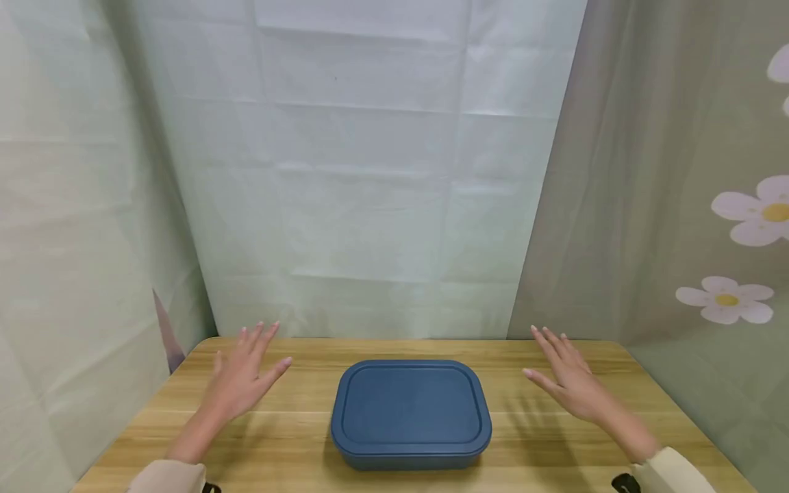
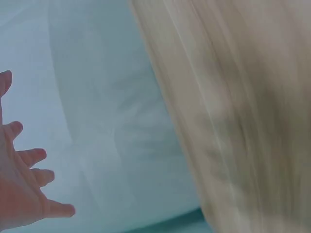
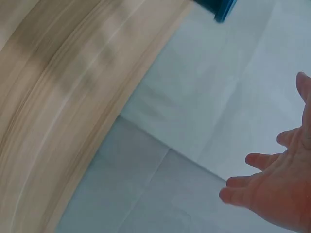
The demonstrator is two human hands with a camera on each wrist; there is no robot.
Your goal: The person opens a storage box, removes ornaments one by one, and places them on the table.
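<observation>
Left hand (image 1: 242, 373) and right hand (image 1: 570, 383) up with fingers spread, either side of blue box (image 1: 411, 413) (lid on), holding nothing, maybe ready to grab.

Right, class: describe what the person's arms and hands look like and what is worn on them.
Both hands, left hand and right hand, are bare: no gloves or rings visible. Each forearm ends in a cream sleeve, and a small black item, perhaps a strap, shows at each cuff.
</observation>
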